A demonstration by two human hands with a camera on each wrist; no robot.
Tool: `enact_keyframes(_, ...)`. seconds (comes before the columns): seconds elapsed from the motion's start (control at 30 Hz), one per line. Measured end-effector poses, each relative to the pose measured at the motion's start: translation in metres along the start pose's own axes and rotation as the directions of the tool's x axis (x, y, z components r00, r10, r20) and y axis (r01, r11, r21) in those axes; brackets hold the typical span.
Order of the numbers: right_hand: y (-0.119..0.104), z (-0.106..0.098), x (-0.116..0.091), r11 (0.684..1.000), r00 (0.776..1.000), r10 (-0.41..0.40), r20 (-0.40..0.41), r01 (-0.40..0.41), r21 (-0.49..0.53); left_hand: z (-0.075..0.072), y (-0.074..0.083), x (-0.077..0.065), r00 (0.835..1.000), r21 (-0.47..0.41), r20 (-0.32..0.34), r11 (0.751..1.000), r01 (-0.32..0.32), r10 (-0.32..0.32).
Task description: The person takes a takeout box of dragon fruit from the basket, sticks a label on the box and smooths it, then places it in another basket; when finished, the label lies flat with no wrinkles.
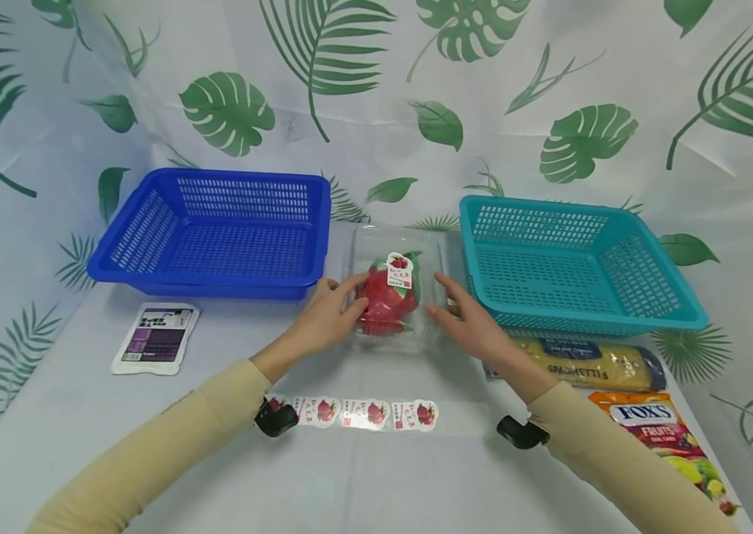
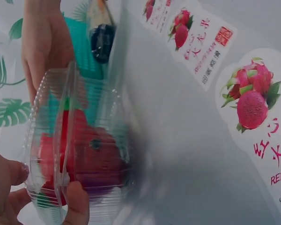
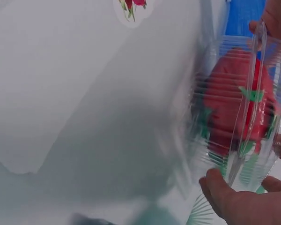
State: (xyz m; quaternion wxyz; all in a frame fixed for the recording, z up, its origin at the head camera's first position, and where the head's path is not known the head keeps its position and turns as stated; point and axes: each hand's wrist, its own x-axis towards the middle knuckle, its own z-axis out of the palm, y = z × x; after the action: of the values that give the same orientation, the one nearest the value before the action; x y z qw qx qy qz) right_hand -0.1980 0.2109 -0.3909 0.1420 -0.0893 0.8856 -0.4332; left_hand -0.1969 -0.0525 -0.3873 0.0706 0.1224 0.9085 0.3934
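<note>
A clear plastic clamshell box (image 1: 376,237) stands mid-table between the two baskets, with a red dragon fruit (image 1: 379,305) inside. A white label (image 1: 400,271) with a fruit picture lies on its lid. My left hand (image 1: 323,315) holds the box's left side, and in the left wrist view its thumb (image 2: 77,204) lies against the near wall. On the opposite side my right hand (image 1: 472,325) grips the box, its thumb (image 3: 220,187) at the near corner in the right wrist view. Nearer me lies a strip of dragon fruit stickers (image 1: 366,414).
A blue basket (image 1: 209,280) stands back left, a teal basket (image 1: 583,319) back right. A purple-and-white packet (image 1: 157,340) lies at left. Below the teal basket are a spaghetti pack (image 1: 590,367) and a Fox's candy bag (image 1: 670,437), partly under the right arm.
</note>
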Motion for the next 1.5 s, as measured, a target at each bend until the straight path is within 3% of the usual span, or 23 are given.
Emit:
enact_keyframes(0.27,0.007,-0.004,0.001,0.998,0.999,0.021,0.029,-0.022,0.060,0.007,-0.002,-0.002,1.000,-0.081,-0.018,0.997,0.010,-0.011)
enact_keyframes(0.47,0.009,-0.007,-0.004,0.994,0.997,0.049,0.051,-0.054,0.095,0.010,-0.006,-0.005,1.000,-0.155,0.017,0.988,-0.008,0.010)
enact_keyframes(0.67,0.005,-0.008,-0.005,0.995,0.997,0.047,0.066,-0.052,0.083,0.009,-0.009,-0.003,0.996,-0.259,0.080,0.964,0.053,-0.033)
enact_keyframes(0.87,0.002,-0.005,-0.004,0.994,0.995,0.043,0.094,-0.052,0.093,0.008,-0.008,0.002,0.995,-0.268,0.080,0.960,0.079,-0.060)
enact_keyframes(1.03,0.001,-0.003,-0.001,0.995,0.998,0.046,0.053,-0.050,0.086,0.009,-0.008,0.005,0.998,-0.285,0.046,0.957,0.052,-0.040)
enact_keyframes(1.33,0.000,0.006,0.002,0.982,0.993,0.102,-0.058,-0.092,0.168,0.014,-0.006,0.007,1.000,-0.364,-0.004,0.931,0.025,-0.029)
enact_keyframes(1.5,-0.001,0.010,0.001,0.979,0.991,0.103,-0.091,-0.084,0.186,0.015,-0.005,0.006,0.999,-0.359,-0.020,0.933,0.018,-0.027)
